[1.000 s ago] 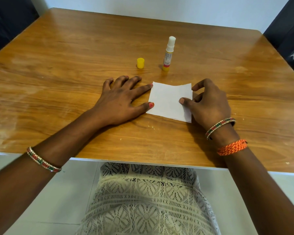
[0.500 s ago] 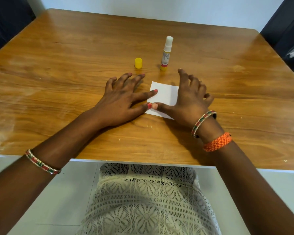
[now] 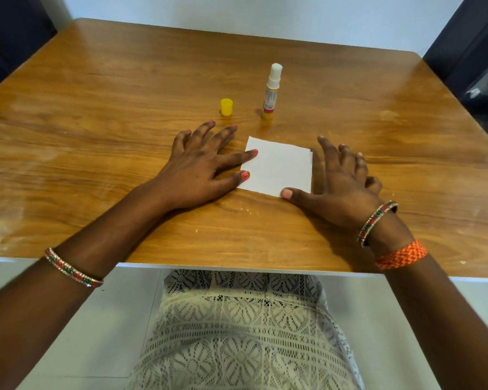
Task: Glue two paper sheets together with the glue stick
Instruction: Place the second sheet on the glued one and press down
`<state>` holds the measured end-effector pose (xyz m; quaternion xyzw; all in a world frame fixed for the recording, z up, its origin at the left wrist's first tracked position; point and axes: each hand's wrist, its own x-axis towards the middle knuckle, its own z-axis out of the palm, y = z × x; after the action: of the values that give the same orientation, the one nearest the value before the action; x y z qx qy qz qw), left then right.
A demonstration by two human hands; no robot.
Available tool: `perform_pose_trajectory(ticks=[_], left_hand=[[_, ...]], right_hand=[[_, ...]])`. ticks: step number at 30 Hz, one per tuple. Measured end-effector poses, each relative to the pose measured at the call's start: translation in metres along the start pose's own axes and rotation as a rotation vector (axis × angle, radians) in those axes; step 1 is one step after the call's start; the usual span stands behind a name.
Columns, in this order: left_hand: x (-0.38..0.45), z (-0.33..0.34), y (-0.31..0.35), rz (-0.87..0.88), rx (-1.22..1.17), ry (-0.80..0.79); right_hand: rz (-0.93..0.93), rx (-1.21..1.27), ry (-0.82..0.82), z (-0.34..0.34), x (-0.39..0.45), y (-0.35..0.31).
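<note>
While flat on the paper (image 3: 279,167), both hands' splayed fingers: left hand (image 3: 197,170), right hand (image 3: 341,187).

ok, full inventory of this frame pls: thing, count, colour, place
paper: one white stack visible; a second edge peeks out at its right side, so likely two sheets; flat on the table's near centre, between the hands
glue stick: 1, yellow and white body, white glue tip exposed, standing upright beyond the paper
cap: 1, yellow, standing on the table left of the glue stick, apart from it
table: 1, brown wood grain, pale near edge
left hand: open, palm down, thumb and forefinger tips on the paper's left edge
right hand: open, thumb tip at the paper's near right corner, fingers spread off its right side
bangles: one beaded on each wrist, plus an orange woven band on the right wrist
</note>
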<state>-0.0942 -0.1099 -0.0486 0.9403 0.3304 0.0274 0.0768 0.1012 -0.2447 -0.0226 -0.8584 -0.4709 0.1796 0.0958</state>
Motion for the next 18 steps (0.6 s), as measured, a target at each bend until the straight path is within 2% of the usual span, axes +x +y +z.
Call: perform_pose_trajectory(ticks=[3, 9, 14, 18], left_hand=[[0.0, 0.002, -0.001, 0.005, 0.0, 0.002], [0.002, 0.0, 0.0, 0.005, 0.014, -0.006], [0.001, 0.001, -0.001, -0.003, 0.043, -0.007], [0.002, 0.002, 0.0, -0.019, 0.067, -0.022]], right_hand=[[0.008, 0.01, -0.022, 0.001, -0.005, 0.004], [0.033, 0.059, 0.057, 0.009, -0.011, -0.007], [0.067, 0.115, 0.037, 0.007, -0.014, -0.006], [0.015, -0.014, 0.138, 0.016, -0.008, -0.026]])
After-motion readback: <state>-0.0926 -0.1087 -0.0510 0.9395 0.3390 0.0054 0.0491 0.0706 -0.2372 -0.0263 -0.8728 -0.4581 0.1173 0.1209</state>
